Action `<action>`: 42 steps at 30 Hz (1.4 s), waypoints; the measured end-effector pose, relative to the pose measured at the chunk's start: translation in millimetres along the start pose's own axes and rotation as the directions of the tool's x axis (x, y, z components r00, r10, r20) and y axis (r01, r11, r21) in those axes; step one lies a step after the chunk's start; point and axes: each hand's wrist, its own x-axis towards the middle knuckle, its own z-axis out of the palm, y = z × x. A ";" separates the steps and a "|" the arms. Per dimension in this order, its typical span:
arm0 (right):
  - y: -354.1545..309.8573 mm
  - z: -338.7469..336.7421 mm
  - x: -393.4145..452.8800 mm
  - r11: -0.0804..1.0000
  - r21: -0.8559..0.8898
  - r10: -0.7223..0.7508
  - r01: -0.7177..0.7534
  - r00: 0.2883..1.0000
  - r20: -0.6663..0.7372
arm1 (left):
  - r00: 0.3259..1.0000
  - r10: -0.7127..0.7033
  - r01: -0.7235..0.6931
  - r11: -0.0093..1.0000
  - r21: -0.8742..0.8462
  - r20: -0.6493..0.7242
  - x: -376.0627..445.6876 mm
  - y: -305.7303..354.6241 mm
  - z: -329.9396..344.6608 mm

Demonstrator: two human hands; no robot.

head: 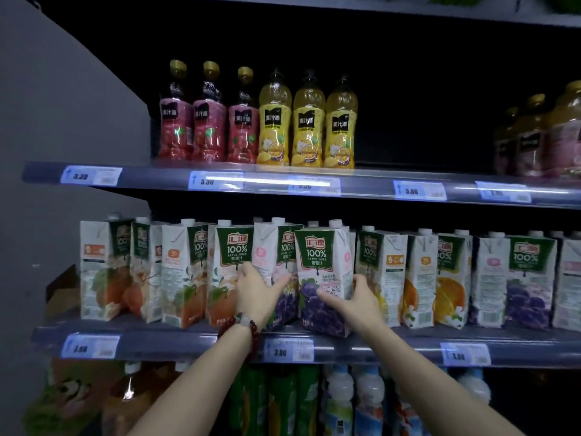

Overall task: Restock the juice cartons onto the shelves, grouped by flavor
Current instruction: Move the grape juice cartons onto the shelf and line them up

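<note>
Step in hand, as judged: seating a grape juice carton point(323, 278) into the row on the middle shelf point(188, 339), at the join between the apple cartons point(231, 272) to its left and the orange cartons point(446, 278) further right. The carton stands upright at the shelf's front edge, proud of the row, with a second grape carton point(281, 262) just behind and to its left. The right hand point(355, 302) grips the front carton low on its right side: fingers curled round the right edge, thumb laid across the printed grapes on the face. The left hand point(256, 289), a beaded bracelet point(242, 325) at its wrist, lies with fingers spread and nearly straight, touching the apple carton and the second grape carton where they meet; it appears to brace or part them rather than hold either. More grape cartons point(528, 278) stand at the far right, beyond the orange ones, so the grape flavour is split into two lots. The next move, in my judgement, calls for pushing the held carton straight back until flush with its neighbours, keeping it upright, the left hand steadying the apple carton so it does not tip. Grouping remains incomplete.
</note>
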 end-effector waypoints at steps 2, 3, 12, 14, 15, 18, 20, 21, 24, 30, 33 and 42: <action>-0.9 2.4 3.4 0.997 0.083 0.005 -0.006 1.000 0.016 | 0.998 -0.058 0.060 0.993 -0.099 0.018 3.9 -1.4 4.3; -2.0 3.8 4.7 0.992 0.125 0.004 -0.005 1.000 0.011 | 0.995 -0.097 0.099 0.986 -0.136 0.026 5.2 -0.5 5.2; -19.8 0.3 4.3 0.960 0.280 -0.008 0.010 1.000 -0.007 | 0.965 -0.246 0.260 0.879 -0.400 0.087 5.6 13.4 -4.1; -20.1 -4.3 2.1 0.961 0.275 -0.032 0.036 0.999 -0.019 | 0.967 -0.242 0.252 0.841 -0.478 0.083 0.8 15.7 -5.7; -19.8 -7.2 1.2 0.959 0.281 -0.034 0.039 0.999 -0.023 | 0.966 -0.241 0.254 0.813 -0.524 0.094 -1.2 17.1 -7.0; -18.6 -16.4 -2.7 0.947 0.320 -0.022 0.027 1.000 -0.019 | 0.968 -0.207 0.251 0.752 -0.610 0.144 -6.5 22.2 -12.3; -16.1 -24.0 -5.2 0.928 0.372 -0.003 0.012 1.000 -0.025 | 0.970 -0.166 0.244 0.732 -0.637 0.180 -10.4 26.7 -17.4; -15.3 -28.9 -7.4 0.910 0.414 0.010 0.001 1.000 -0.025 | 0.968 -0.145 0.245 0.717 -0.653 0.204 -13.3 29.1 -19.9; -11.9 -48.7 -18.9 0.848 0.526 0.081 -0.070 0.997 0.002 | 0.962 -0.080 0.241 0.696 -0.676 0.260 -29.6 34.1 -20.5; 12.3 -96.6 -55.4 0.766 0.630 0.141 -0.129 0.990 0.032 | 0.921 -0.064 0.333 0.643 -0.690 0.385 -70.7 40.3 6.8; 34.2 -120.0 -71.7 0.779 0.616 0.161 -0.120 0.987 -0.012 | 0.889 -0.035 0.392 0.577 -0.717 0.457 -90.7 43.3 28.1; 95.8 -212.4 -95.0 0.814 0.572 0.122 -0.102 0.993 0.004 | 0.811 -0.037 0.525 0.488 -0.697 0.584 -139.9 88.5 99.9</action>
